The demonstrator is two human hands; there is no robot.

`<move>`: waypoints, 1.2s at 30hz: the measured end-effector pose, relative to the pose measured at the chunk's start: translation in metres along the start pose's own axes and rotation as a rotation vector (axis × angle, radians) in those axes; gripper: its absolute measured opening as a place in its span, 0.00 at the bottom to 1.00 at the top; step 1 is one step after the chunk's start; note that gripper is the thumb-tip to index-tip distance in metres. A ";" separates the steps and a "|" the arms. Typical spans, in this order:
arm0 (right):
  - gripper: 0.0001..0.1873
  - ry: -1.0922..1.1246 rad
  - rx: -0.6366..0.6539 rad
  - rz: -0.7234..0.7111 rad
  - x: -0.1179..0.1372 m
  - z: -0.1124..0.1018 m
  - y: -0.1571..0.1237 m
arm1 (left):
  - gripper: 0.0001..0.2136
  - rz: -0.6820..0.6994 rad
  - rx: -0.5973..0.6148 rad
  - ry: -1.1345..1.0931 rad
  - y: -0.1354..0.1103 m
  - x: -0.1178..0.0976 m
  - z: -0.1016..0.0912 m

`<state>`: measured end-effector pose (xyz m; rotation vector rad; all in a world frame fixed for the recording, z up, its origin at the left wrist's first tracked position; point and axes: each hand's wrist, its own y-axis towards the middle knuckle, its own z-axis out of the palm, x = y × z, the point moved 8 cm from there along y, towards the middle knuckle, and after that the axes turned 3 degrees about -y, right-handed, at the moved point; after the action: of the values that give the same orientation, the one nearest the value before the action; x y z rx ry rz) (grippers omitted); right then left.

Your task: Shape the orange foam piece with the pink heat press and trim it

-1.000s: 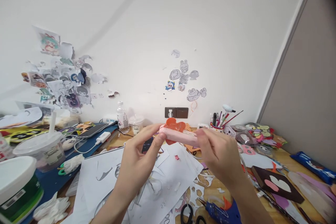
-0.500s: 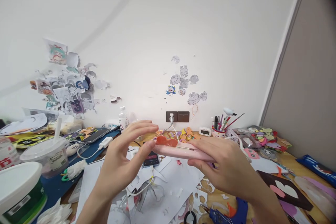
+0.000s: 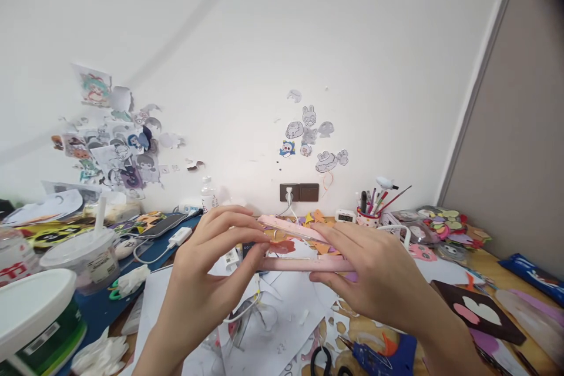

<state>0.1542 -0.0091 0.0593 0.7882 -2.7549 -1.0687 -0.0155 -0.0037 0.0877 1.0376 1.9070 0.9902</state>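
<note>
Two flat pink pieces (image 3: 291, 263), one above the other, are held up over the table. A gap between them opens toward the left, and a red-orange piece (image 3: 282, 247) shows inside it. My right hand (image 3: 374, 258) grips the right end, fingers on top and thumb beneath. At the left end, my left hand (image 3: 215, 252) has its fingertips at the upper pink piece (image 3: 291, 227) and its thumb by the lower one. What exactly the pink object is, I cannot make out.
White paper sheets (image 3: 282, 317) and scraps lie below my hands. A blue glue gun (image 3: 374, 358) and black scissors (image 3: 321, 358) are at the front. A white tub (image 3: 35, 311) and lidded cup (image 3: 83, 258) stand left. A pen holder (image 3: 368, 218) stands at the back.
The upper pink piece now shows raised above the lower one, covering the red-orange piece from above. My left fingers have come onto its left end.
</note>
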 end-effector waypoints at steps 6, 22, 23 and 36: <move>0.17 0.001 -0.005 -0.023 0.003 -0.001 -0.002 | 0.10 0.007 0.015 -0.011 0.001 0.000 0.005; 0.13 0.134 -0.056 -0.049 -0.002 -0.011 -0.004 | 0.14 -0.122 0.096 -0.076 -0.003 0.006 0.007; 0.13 0.170 -0.095 -0.042 -0.005 -0.015 -0.004 | 0.17 -0.164 0.112 -0.108 -0.005 0.009 0.007; 0.14 0.269 -0.216 -0.021 -0.003 -0.020 -0.001 | 0.09 -0.416 0.012 -0.465 -0.012 0.030 0.010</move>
<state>0.1624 -0.0202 0.0739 0.8607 -2.3686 -1.1460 -0.0228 0.0207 0.0656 0.7498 1.6421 0.4518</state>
